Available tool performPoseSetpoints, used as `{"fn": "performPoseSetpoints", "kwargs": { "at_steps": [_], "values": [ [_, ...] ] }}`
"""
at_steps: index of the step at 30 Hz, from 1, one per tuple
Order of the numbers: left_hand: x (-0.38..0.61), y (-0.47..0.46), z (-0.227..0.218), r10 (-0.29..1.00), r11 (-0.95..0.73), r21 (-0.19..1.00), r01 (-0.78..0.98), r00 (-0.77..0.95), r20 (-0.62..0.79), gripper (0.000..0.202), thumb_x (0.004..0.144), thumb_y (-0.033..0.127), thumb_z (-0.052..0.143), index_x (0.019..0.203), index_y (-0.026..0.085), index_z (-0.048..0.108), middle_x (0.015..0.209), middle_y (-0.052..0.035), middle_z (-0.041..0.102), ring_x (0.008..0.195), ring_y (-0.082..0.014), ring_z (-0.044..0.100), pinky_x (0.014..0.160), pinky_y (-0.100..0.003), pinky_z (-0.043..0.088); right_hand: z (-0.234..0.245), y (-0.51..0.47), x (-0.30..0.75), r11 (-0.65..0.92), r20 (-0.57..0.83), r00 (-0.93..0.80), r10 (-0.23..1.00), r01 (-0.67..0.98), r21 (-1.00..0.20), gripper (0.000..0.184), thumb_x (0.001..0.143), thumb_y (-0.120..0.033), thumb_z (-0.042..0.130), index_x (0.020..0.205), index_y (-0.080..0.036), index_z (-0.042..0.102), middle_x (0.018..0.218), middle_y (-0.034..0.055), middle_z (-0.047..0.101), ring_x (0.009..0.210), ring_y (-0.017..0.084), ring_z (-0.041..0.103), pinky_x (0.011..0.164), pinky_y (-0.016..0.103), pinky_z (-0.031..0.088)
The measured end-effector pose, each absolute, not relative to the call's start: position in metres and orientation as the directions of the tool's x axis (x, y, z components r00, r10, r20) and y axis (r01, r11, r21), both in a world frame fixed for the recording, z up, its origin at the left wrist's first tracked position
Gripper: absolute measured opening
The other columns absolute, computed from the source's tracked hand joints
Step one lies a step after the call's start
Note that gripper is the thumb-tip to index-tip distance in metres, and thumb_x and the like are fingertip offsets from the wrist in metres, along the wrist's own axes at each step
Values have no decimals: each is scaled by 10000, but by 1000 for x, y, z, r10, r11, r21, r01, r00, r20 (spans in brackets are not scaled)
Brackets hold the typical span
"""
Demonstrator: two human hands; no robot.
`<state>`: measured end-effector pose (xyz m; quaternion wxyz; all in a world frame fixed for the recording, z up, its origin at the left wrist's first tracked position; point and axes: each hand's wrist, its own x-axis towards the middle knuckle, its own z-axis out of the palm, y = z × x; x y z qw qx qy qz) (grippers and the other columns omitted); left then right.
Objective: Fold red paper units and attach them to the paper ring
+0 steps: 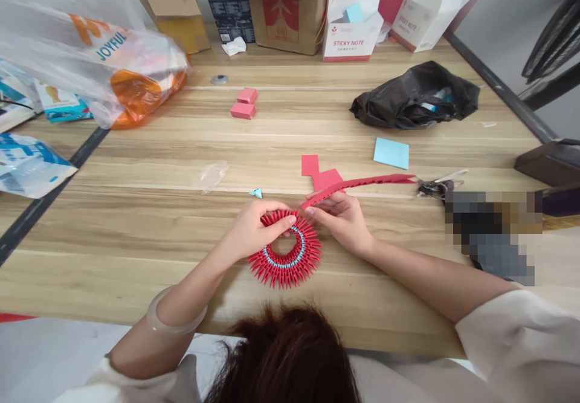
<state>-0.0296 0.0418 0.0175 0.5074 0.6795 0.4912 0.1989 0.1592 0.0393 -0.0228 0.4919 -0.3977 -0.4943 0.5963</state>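
A red spiky ring of folded paper pieces [290, 261] with a light blue inner band lies on the wooden table [136, 234] in front of me. My left hand [254, 231] grips the ring's upper left rim. My right hand [342, 219] pinches the near end of a long red strip of joined paper pieces [362, 183], which stretches to the right above the table. The strip's near end meets the ring's top edge. Under the strip lie flat red paper sheets [319, 172].
A small blue folded triangle [257, 193] and a crumpled clear wrapper [211, 175] lie left of the hands. Farther back are a blue sticky note pad [391, 153], two pink pads [244, 104], a black plastic bag [417, 96], keys [435, 186], cardboard boxes [285, 10] and a plastic bag [113, 58].
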Motion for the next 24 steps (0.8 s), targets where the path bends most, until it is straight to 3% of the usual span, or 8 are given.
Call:
{"fn": "performPoseSetpoints", "kwargs": {
  "at_steps": [3, 15, 21, 24],
  "values": [
    [-30, 41, 14, 859, 11, 873, 487, 442, -258, 258, 832, 359, 553, 804, 121, 648, 708, -54, 698, 654, -148, 645, 611, -241, 491, -21, 38, 160, 70, 107, -200, 974, -183, -981, 186, 751, -305, 693, 899, -197, 665, 876, 39, 723, 858, 178, 697, 841, 352, 573],
    [-27, 40, 6, 848, 141, 929, 342, 442, -291, 321, 801, 385, 606, 986, 128, 657, 837, -62, 700, 653, -136, 658, 612, -239, 514, -24, 33, 161, 160, 185, -250, 950, -117, -980, 133, 782, -277, 666, 900, -222, 690, 952, 23, 711, 913, 156, 667, 859, 317, 561],
    [-28, 41, 8, 850, 88, 901, 424, 440, -289, 296, 803, 401, 606, 861, 121, 683, 685, -38, 676, 598, -117, 617, 553, -207, 473, -24, 36, 160, 141, 173, -214, 961, -156, -978, 122, 793, -234, 656, 909, -208, 683, 882, 28, 726, 831, 167, 700, 779, 316, 585],
    [-29, 41, 8, 870, 50, 892, 450, 419, -260, 279, 799, 389, 610, 830, 122, 685, 699, -42, 682, 594, -112, 601, 541, -205, 462, -23, 38, 160, 139, 171, -180, 969, -176, -975, 120, 782, -220, 666, 900, -202, 685, 898, 36, 724, 857, 172, 697, 805, 326, 575]
  ]
}}
